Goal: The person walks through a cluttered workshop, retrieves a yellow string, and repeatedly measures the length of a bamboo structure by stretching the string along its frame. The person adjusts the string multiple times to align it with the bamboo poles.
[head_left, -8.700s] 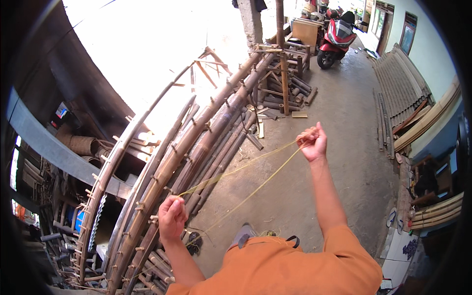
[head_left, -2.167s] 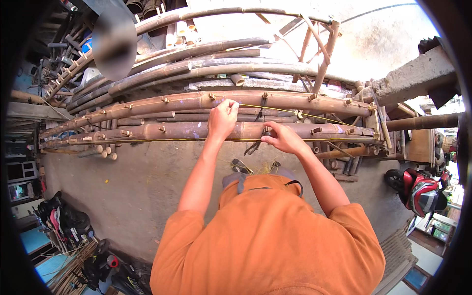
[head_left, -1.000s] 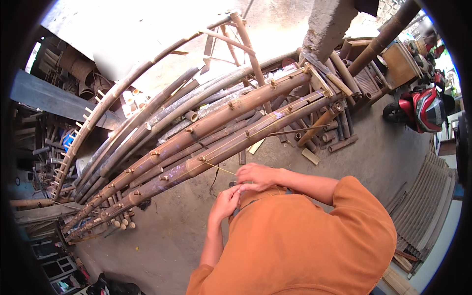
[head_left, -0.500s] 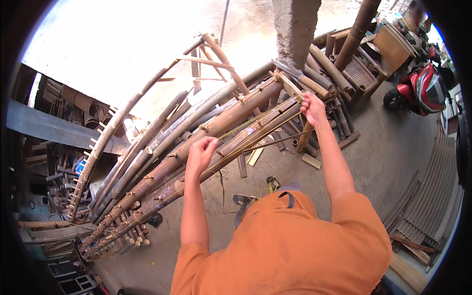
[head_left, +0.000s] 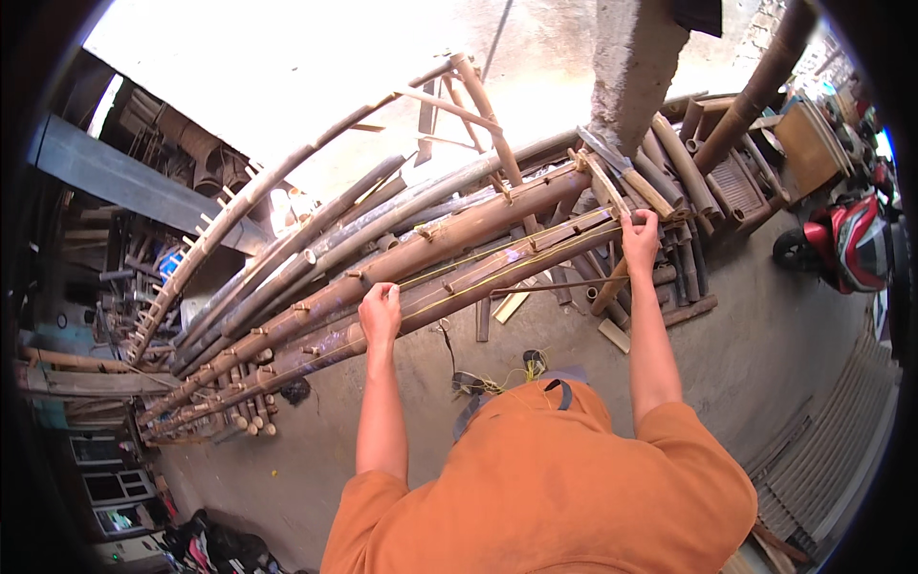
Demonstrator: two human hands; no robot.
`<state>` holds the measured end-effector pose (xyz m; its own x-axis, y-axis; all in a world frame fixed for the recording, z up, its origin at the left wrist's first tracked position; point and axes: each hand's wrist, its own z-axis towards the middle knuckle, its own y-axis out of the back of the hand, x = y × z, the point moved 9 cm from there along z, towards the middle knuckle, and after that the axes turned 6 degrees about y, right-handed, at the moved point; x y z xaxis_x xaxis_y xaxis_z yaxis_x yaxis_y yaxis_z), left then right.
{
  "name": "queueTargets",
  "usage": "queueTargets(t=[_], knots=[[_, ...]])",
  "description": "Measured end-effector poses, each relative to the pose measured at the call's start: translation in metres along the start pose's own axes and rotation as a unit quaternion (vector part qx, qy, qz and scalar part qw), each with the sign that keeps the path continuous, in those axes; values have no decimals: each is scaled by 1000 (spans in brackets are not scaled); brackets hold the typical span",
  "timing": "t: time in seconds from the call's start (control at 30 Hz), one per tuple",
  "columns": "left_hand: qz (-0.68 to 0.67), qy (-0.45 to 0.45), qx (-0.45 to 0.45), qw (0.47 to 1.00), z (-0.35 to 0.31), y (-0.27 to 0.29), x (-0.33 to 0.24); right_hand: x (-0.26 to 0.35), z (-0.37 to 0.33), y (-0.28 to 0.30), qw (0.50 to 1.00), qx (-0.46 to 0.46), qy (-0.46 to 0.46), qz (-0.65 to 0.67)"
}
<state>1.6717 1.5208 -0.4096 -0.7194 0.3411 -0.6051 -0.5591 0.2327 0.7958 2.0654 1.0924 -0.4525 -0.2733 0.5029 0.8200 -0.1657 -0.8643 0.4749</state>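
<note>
My left hand (head_left: 381, 314) is closed in a pinch over the near bamboo pole (head_left: 330, 356), at the end of a stretch of thin yellow string (head_left: 459, 298). The string runs along the pole toward my right hand (head_left: 640, 239). That hand's fingers are closed at the pole's right end, beside a short flat crosspiece (head_left: 602, 179), and the string reaches them. Small pegs stick up from both this pole and the thicker bamboo pole (head_left: 459, 225) behind it. More yellow string lies tangled (head_left: 497, 385) near my feet.
A large knife (head_left: 604, 151) with a wooden handle rests near the concrete pillar (head_left: 631, 77). Several bamboo lengths (head_left: 669, 153) are stacked on the right, and a curved pegged pole (head_left: 206, 244) rises on the left. A red motorbike (head_left: 846, 244) stands far right; corrugated sheets (head_left: 822, 450) lie below it.
My view has shifted, so the poles sit further right and lower. My left hand sits further left along the near pole, more apart from the right hand, which stays at the pole's end.
</note>
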Motion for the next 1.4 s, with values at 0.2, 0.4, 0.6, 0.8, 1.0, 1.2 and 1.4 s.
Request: queueTargets(t=[0.2,0.4,0.6,0.8,1.0,1.2,1.4], knots=[[-14,26,-57,998,-26,58,49,86,-65,-15,969,-64,236,-23],[-41,-19,-60,997,-24,116,88,83,-74,-75,879,106,370,-283],[7,-1,-210,978,-71,302,207,168,-125,-85,953,52,286,-82],[143,63,-448,880,-177,526,324,372,-361,-161,884,132,442,76],[191,127,-611,757,-292,669,411,502,-557,-230,762,251,563,199],[192,209,-674,682,-341,738,509,595,-689,-293,676,300,655,157],[273,247,-620,693,-296,789,619,662,-795,-370,656,338,651,177]])
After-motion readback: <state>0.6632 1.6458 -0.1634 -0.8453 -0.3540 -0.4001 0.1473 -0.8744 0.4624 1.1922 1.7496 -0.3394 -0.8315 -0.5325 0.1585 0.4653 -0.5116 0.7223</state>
